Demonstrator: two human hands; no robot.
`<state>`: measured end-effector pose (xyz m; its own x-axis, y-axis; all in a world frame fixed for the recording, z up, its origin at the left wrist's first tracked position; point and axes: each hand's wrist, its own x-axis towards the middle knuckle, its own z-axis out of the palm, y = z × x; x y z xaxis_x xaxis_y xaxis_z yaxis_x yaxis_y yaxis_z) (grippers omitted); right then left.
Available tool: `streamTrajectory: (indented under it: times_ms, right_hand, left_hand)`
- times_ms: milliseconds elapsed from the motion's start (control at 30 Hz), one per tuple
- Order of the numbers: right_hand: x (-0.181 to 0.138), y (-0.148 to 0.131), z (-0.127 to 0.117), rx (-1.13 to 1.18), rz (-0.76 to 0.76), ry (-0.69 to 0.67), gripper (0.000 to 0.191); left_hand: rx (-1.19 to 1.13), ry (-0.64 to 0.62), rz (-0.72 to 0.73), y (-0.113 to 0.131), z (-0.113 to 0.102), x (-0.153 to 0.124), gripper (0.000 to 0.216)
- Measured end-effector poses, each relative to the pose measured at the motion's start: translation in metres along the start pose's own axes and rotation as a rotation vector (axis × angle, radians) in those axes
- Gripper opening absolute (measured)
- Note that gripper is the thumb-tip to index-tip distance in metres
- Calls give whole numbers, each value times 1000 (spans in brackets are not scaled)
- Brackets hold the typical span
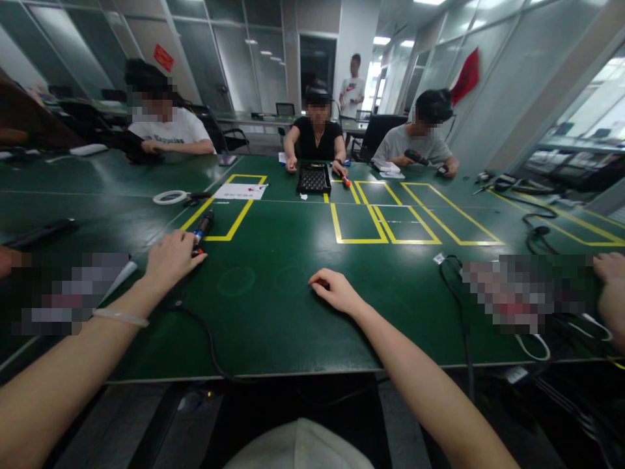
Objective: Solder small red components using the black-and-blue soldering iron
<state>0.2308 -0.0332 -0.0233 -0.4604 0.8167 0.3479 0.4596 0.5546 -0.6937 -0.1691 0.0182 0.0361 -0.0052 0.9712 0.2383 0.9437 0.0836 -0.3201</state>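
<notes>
Toward the left of the green table (273,339), my left hand (168,262) is closed around the near end of a black and blue hand tool (204,225) with an orange-red part. Its exact kind cannot be made out. The tool points away from me, beside a yellow-taped outline. My right hand (336,291) rests on the tabletop near the middle, fingers curled in loosely, and nothing shows in it. A white band circles my left wrist.
Yellow tape outlines (359,241) mark the table. A white sheet (240,191) and a white cable coil (170,197) lie ahead left. Across sits a person (318,140) at a black tray (314,179); another (415,143) holds a power tool. Black cables (459,299) run at right.
</notes>
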Motion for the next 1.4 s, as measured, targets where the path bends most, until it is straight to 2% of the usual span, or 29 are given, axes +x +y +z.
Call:
streamTrajectory:
  times_ms: [133,300,400,467,567,700,800,900,1000,1133,1267,1400]
  right_hand:
    - [0,-2,-1,-1,9,-2,14]
    - [0,-1,0,-7,4,1,14]
    - [0,1,1,0,1,5,14]
    - [0,1,1,6,2,2,14]
    - [1,1,2,11,12,0,13]
    - [0,0,4,69,24,11,13]
    - [0,0,5,181,22,11,20]
    - [1,-1,6,258,-2,-7,25]
    - [1,-2,6,261,-9,-27,21]
    - [2,-3,8,254,20,-41,16]
    - [2,1,11,306,90,-30,21]
    - [4,9,11,362,153,7,24]
  left_hand:
    - [6,-3,9,8,-3,-2,46]
    - [-9,-12,-37,4,-4,-2,49]
    - [-18,14,-53,9,-14,-3,48]
    - [-124,44,-65,21,-24,-5,46]
    - [-509,-7,-32,58,-39,-12,40]
    - [-1122,-172,225,131,-56,-27,33]
    - [-1442,-335,303,179,-60,-42,32]
    - [-1640,-505,317,206,-54,-55,39]
    - [-1715,-586,316,211,-44,-62,48]
    - [-1758,-615,335,208,-37,-63,51]
    - [-1708,-522,337,206,-35,-61,48]
    - [-1587,-379,417,201,-38,-62,36]
